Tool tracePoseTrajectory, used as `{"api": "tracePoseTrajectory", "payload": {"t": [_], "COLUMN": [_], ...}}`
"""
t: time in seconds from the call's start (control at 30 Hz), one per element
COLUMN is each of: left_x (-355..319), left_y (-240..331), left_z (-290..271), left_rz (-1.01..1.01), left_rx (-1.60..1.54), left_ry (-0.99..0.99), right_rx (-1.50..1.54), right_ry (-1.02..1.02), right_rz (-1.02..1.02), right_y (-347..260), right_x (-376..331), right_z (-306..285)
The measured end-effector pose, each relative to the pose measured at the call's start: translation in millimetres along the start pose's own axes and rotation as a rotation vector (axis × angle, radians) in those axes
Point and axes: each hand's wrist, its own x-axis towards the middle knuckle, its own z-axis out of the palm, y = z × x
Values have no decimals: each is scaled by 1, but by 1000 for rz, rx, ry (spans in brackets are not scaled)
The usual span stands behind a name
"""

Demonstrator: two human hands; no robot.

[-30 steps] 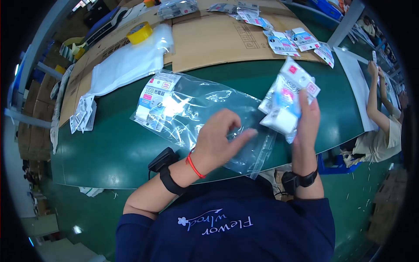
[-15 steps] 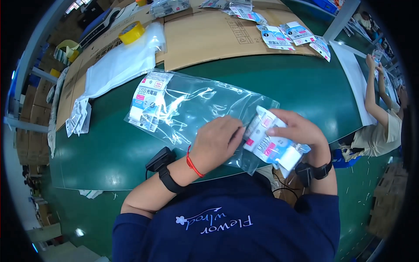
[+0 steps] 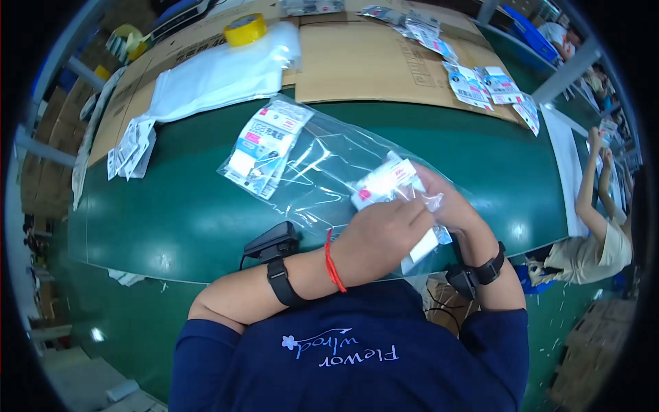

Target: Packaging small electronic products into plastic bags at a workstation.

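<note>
A large clear plastic bag (image 3: 329, 154) lies slantwise over the green table, a stack of white-and-blue retail packets (image 3: 264, 154) flat in its far left end. At its near right end my right hand (image 3: 449, 206) grips a second stack of packets (image 3: 386, 184) from the right side, its fingers partly hidden behind them. These packets appear to sit within the bag's mouth. My left hand (image 3: 391, 237), a red cord at the wrist, crosses in front of that stack. Its fingers are closed on the clear plastic by my right hand, covering the stack's middle.
Cardboard (image 3: 357, 65) covers the table's far side. On it lie a pile of clear bags (image 3: 213, 82), a yellow tape roll (image 3: 245, 30) and loose packets (image 3: 470, 86). More packets (image 3: 134, 150) hang at the left. A co-worker (image 3: 594, 237) works at the right.
My left hand has moved right, across the packets, to the plastic beside my right hand. The right-hand stack has shifted left, further over the bag. The whole view has shifted slightly.
</note>
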Motion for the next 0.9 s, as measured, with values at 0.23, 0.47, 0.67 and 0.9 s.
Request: {"api": "tracePoseTrajectory", "payload": {"t": [0.23, 0.47, 0.67, 0.9], "left_x": [-7, -20, -28, -30], "left_y": [9, 25, 14, 10], "left_z": [-13, -2, -14, -16], "left_rz": [28, 99, 118, 116], "left_rx": [-54, -134, -198, -242], "left_ry": [-51, -9, 79, 34], "right_rx": [27, 448, 357, 108], "right_ry": [-218, 191, 201, 128], "right_rz": [-22, -280, -210, 49], "right_y": [-46, 3, -6, -17], "right_x": [36, 92, 76, 68], "right_z": [56, 112, 98, 86]}}
